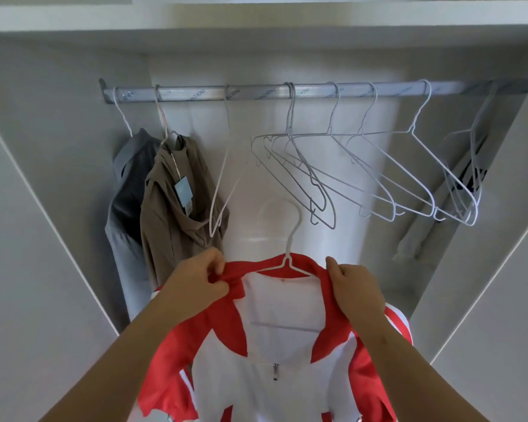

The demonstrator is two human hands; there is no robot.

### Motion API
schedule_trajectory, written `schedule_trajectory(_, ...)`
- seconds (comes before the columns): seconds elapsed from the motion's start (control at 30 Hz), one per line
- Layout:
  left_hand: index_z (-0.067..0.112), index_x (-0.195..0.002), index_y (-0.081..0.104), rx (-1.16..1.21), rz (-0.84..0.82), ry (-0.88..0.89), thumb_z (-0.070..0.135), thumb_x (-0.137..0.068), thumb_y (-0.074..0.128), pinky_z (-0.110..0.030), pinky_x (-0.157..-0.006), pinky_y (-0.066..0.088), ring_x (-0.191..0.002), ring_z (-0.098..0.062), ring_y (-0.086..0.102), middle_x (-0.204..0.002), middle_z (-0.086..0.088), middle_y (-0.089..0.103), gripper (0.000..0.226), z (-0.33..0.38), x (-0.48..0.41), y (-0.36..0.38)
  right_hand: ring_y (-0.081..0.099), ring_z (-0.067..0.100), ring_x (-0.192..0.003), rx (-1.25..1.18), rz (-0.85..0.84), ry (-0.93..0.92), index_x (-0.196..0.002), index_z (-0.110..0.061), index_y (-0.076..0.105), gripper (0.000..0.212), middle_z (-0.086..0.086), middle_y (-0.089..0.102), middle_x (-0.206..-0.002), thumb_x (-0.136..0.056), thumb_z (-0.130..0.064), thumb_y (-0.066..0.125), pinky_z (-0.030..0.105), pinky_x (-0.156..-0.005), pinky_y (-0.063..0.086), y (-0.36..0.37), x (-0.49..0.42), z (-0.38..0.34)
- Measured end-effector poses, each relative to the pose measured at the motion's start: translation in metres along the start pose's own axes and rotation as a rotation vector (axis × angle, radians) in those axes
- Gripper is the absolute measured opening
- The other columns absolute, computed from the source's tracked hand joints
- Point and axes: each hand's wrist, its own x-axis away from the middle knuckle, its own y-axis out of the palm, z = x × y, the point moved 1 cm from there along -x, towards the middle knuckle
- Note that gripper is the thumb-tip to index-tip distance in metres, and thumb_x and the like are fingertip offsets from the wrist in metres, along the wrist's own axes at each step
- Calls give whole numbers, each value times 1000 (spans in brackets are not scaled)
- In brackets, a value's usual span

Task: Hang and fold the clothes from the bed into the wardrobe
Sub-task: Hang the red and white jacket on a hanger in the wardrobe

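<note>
- The red and white jacket (275, 345) is draped on a white wire hanger (287, 263) and held up in front of the open wardrobe, low in the view, its collar towards the rail and its body hanging down towards the person.
- The hanger's hook (282, 214) stands up from between the two hands, below the rail (287, 92) and well short of it; the hanger's long axis runs left to right, roughly in line with the rail.
- The left hand (195, 281) has its fingers (215, 269) pinched closed on the red collar at the left shoulder; the right hand (355, 287) is curled closed over the right shoulder of the jacket. Both sit about equally near the hook.
- My judgement: the next move is a lift up and forward, and the hook must clear the rail's top in the gap just left of the clustered empty hangers (348, 172).
- Left of that gap hang one bare hanger (223, 190), a brown garment (177, 214) with a tag, and a grey garment (128, 190).
- The wardrobe (43, 178) walls are pale grey, with a shelf above.
</note>
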Motion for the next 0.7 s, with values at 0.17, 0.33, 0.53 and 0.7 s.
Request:
schedule_trajectory(0.17, 24, -102, 54, -250, -3, 242, 27, -86, 60, -17, -73, 41, -79, -6, 53, -90, 10, 55, 18, 21, 0, 24, 45, 11, -51, 6, -54, 17, -53, -13, 50, 53, -1, 49, -53, -95, -44, 38, 21, -49, 29, 10, 5, -5)
schedule_trajectory(0.33, 15, -103, 64, -97, -24, 241, 23, -91, 57, -7, -67, 38, -75, -8, 57, -85, 3, 64, 17, 34, -5, 30, 47, 15, -55, -22, -49, -170, -56, -15, 45, 47, -2, 48, -54, -96, -39, 37, 26, -60, 36, 5, 10, -16)
schedule_trajectory(0.53, 16, -106, 62, -142, -35, 288, 26, -91, 55, -10, -73, 37, -78, -5, 50, -88, 5, 59, 19, 52, -8, 40, 40, 13, -49, -58, -50, -102, -51, -12, 38, 54, 0, 40, -49, -96, -41, 35, 25, -53, 35, 0, 7, -18)
schedule_trajectory(0.7, 20, -103, 59, -195, -65, 167, 30, -93, 51, -26, -76, 50, -76, -8, 56, -81, 11, 55, 17, 51, -10, 38, 42, 15, -51, -92, -6, -44, -55, -7, 45, 53, 6, 43, -52, -96, -40, 35, 24, -57, 39, -3, 3, -9)
